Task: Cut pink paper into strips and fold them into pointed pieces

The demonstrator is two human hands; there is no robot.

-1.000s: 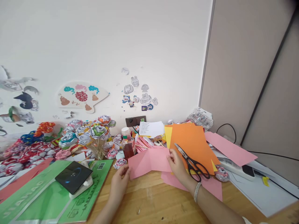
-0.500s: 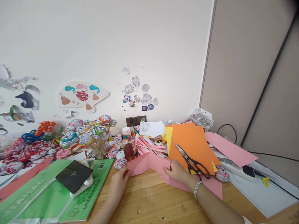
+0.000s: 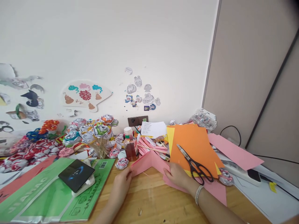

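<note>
A pink paper strip (image 3: 143, 163) stands on edge above the wooden table, bent at a crease in its middle. Its left end is pinched between the thumb and fingers of my left hand (image 3: 123, 180). My right hand (image 3: 177, 175), with a silver bracelet at the wrist, grips the other end. Under and beside the right hand lies a flat pink sheet (image 3: 216, 192). Black-handled scissors (image 3: 193, 164) rest on a stack of orange paper (image 3: 192, 137), close to my right hand.
A bottle of reddish liquid (image 3: 130, 146) stands behind the strip. On the left are a green JIAHAO pack (image 3: 42, 189), a black-screened device on a white stand (image 3: 76, 175) and several paper flowers (image 3: 100, 130). At right lie a power strip (image 3: 240, 172) and pink paper (image 3: 240, 152).
My hands have come slightly closer together, and the pink strip is bent more sharply at its crease. A blue glow has appeared on the device's screen. The view has shifted a little.
</note>
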